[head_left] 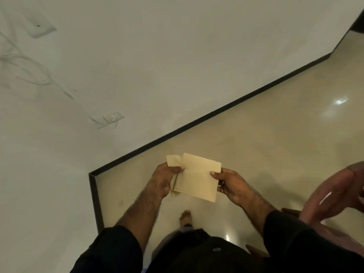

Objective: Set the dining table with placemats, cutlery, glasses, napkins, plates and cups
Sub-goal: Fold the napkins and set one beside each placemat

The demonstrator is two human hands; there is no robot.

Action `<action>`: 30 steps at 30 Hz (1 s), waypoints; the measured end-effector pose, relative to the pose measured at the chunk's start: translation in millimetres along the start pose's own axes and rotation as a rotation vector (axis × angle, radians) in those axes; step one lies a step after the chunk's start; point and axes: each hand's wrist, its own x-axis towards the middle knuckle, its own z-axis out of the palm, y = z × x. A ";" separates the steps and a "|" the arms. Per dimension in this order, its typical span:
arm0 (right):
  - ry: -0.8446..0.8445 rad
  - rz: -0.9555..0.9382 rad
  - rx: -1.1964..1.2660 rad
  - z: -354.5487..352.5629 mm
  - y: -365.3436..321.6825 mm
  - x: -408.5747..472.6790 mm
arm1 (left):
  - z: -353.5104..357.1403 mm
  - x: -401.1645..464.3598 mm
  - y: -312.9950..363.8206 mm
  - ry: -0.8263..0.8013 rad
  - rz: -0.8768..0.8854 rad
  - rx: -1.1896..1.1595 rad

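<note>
- Left hand (164, 179) pinches a bunched napkin (173, 160) by thumb and fingers.
- Right hand (229, 185) pinches the edge of a flat folded napkin (197, 178), held between both hands above the floor (256, 138).
- Bare foot (185, 217) below; chair (334, 194) at right.
</note>
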 end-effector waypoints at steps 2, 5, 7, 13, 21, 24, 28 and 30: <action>0.045 -0.029 0.040 1.3 -29.8 22.0 | 14.5 31.9 38.0 -0.058 -0.022 0.050; 0.097 -0.065 0.108 -2.3 -72.9 45.8 | 48.1 78.3 91.3 -0.130 -0.018 0.131; 0.135 -0.069 0.147 -14.9 -97.5 62.0 | 81.3 107.5 122.3 -0.196 -0.018 0.174; 0.292 -0.125 0.333 -88.6 -173.1 126.0 | 204.3 196.6 181.3 -0.373 -0.040 0.306; 0.223 -0.136 0.381 -197.3 -308.0 194.9 | 368.3 276.9 277.8 -0.558 -0.016 0.369; 0.176 -0.143 0.363 -228.6 -368.2 212.2 | 426.6 301.2 309.1 -0.626 -0.015 0.361; 0.224 -0.185 0.376 -274.9 -433.9 241.7 | 507.5 347.7 343.5 -0.649 -0.055 0.445; 0.281 -0.206 0.387 -306.0 -456.9 260.9 | 554.7 375.9 361.0 -0.679 -0.044 0.509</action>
